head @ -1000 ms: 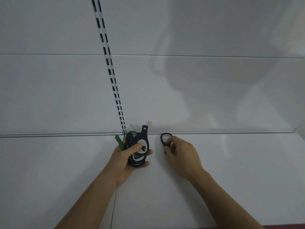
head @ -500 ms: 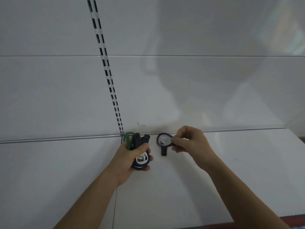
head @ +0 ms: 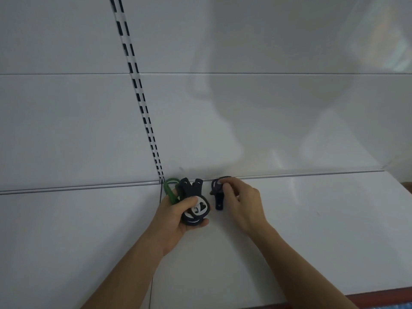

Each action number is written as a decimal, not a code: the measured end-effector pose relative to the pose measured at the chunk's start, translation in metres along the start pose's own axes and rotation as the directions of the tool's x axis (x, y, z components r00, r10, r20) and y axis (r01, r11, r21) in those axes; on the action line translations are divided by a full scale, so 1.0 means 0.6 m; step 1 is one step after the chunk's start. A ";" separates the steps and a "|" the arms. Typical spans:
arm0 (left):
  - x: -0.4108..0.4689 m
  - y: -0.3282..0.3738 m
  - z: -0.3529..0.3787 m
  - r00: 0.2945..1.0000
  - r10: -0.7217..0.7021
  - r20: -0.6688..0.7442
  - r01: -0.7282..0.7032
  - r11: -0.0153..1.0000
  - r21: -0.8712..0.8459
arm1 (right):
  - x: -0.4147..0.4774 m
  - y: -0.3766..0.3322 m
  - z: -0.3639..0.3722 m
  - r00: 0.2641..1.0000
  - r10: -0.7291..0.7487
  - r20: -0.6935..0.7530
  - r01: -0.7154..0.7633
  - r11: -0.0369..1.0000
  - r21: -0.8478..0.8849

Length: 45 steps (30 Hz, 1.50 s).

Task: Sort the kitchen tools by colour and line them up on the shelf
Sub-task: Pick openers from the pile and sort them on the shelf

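Several tools, a bundle of black tools (head: 192,192) and a green tool (head: 169,192), are being gripped together in the left hand (head: 174,217), just right of the foot of the slotted rail (head: 138,94). In this way the unsorted stock is being kept off the shelf (head: 312,230) while placement proceeds. One separate black tool (head: 219,200) is being pinched at its ring by the right hand (head: 243,204), further right of the rail, with its handle end pointed toward the front edge. Contact with the shelf cannot be confirmed. It is judged that a black row is being started beside the rail. Compared with half a second ago, the ring is being turned edge-on rather than face-up, the right hand is being lowered over it, and the bundle is being held almost unmoved by the rail.
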State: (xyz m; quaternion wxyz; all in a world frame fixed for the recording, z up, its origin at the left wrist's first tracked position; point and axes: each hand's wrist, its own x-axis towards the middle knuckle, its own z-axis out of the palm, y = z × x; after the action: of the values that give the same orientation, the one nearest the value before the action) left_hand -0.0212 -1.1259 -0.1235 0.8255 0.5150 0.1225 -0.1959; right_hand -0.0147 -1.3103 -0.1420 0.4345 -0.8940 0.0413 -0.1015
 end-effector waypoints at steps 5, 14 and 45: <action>-0.002 0.001 -0.003 0.999 0.053 0.000 -0.053 0.994 0.096 | -0.009 0.023 0.003 0.987 -0.139 0.074 0.150 0.975 -0.162; -0.003 -0.001 -0.007 0.998 0.059 -0.038 -0.053 0.990 0.133 | -0.002 0.014 -0.021 0.994 0.074 0.075 -0.079 0.995 0.067; -0.020 -0.001 0.011 0.990 -0.128 0.056 0.119 0.983 0.139 | -0.030 0.011 -0.068 0.914 0.297 0.277 -0.406 0.661 0.630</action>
State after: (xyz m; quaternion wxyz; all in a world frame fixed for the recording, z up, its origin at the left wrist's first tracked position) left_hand -0.0325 -1.1297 -0.1164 0.7784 0.5546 0.1138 -0.2713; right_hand -0.0412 -1.3429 -0.1250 0.7420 -0.6539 0.1411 0.0442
